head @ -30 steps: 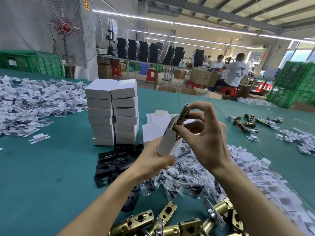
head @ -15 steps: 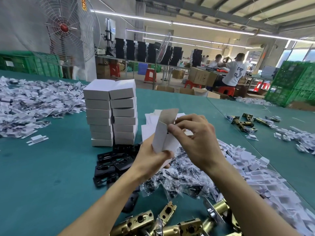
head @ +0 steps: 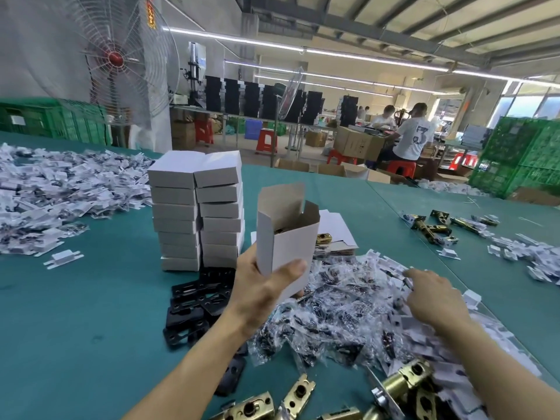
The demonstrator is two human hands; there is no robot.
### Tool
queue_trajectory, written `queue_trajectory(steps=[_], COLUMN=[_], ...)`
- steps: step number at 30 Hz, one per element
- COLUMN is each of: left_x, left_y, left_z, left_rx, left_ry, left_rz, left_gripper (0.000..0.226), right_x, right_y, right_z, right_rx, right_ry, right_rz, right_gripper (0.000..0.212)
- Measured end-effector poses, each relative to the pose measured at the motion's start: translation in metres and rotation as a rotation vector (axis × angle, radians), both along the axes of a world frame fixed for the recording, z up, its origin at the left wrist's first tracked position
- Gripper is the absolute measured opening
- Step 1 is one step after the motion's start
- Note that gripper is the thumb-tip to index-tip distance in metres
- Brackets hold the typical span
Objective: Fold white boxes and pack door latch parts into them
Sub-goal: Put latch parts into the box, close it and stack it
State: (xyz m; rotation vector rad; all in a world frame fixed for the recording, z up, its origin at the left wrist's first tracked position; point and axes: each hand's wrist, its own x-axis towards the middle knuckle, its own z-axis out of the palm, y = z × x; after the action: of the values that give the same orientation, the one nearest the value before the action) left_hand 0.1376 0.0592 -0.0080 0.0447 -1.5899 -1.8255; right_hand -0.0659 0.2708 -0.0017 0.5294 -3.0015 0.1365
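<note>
One open white box (head: 291,247) stands clasped in the left hand (head: 260,286); bagged parts (head: 348,304) lie rightward under the right hand (head: 436,298), its grip unreadable.

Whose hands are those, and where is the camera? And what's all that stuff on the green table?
There is no machine here. These are a person's two bare hands. The camera sits on that person's head and looks forward and down, so you see what they see.

The left hand holds an open white box upright with its top flap up. Something brass just shows inside it. The right hand reaches onto a pile of little clear bags. I can't tell if it has grabbed one.

On the green table stand two stacks of closed white boxes. Black plates lie in front of them, and brass latches lie nearest the camera. Heaps of small white pieces lie farther off.
</note>
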Motion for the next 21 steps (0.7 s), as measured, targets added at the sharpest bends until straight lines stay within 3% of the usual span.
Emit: queue_trajectory(steps=[5,10,15,21], left_x=[0.000,0.001,0.001,0.001], left_y=[0.001,0.003,0.003,0.001], left_z=[-0.001,0.000,-0.001,-0.003], left_rx=[0.012,0.004,0.007,-0.003], left_ry=[-0.028,-0.038,-0.033,-0.039], left_rz=[0.030,0.007,-0.018,-0.007], left_gripper=[0.050,0.049,0.027,0.040], right_x=[-0.015,-0.014,-0.015,-0.010], right_y=[-0.001,-0.008,-0.011,-0.011], right_z=[-0.010,-0.010,-0.012,-0.014], right_rx=[0.164,0.237,0.306,0.250], right_ry=[0.031,0.081,0.059,0.222], right_rz=[0.011,0.010,0.019,0.033], right_gripper=[0.024,0.028,0.031,0.015])
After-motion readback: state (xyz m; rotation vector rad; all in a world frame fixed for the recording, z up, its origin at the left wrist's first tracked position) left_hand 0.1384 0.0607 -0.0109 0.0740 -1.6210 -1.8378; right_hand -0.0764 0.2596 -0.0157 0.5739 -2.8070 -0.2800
